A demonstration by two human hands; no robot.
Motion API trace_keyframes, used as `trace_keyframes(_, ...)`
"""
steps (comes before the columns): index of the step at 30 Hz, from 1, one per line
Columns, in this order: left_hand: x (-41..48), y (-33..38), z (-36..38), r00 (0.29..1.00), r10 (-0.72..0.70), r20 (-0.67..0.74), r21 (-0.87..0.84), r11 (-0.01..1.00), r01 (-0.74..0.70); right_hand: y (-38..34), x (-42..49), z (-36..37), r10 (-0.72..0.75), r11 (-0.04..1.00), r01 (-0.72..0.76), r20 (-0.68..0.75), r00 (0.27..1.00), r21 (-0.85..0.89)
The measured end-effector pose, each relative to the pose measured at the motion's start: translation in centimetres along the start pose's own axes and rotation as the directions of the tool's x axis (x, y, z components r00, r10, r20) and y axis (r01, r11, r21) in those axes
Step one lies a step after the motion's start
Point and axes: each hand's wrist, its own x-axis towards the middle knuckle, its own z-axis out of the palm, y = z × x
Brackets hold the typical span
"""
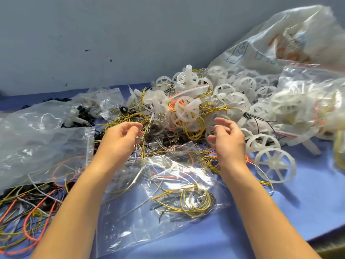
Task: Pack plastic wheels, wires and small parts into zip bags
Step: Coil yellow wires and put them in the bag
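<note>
Nearest, between the forearms, a wire-filled zip bag [164, 199] lies flat. Just beyond it, the wire tangle [194, 131] sits closest to the left hand [119, 137], fingers curled, grip unclear; right hand [227, 137] hangs loosely open.

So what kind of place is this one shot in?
Probably a small-parts packing bench in a workshop or small factory: a heap of white plastic wheels, loose wires and clear zip bags spread over a blue table against a plain grey wall.
</note>
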Motion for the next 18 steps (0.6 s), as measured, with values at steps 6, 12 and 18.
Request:
trace_keyframes(6,-0.4,0.2,0.0,1.0,0.003,0.001,0.02,1.0,-0.003,0.1,1.1,-2.6,-0.073,0.956,0.08,0.036,0.997,-0.281)
trace_keyframes(12,-0.5,0.2,-0.6,1.0,-0.001,0.007,0.035,0.999,0.001,0.1,0.0,-4.4,-0.054,0.612,0.289,0.325,0.944,-0.737)
trace_keyframes(18,-1.1,0.1,-1.1,1.0,-0.012,-0.004,0.021,1.0,0.012,0.2,-1.0,-5.2,0.069,0.233,0.377,0.402,0.913,-0.896)
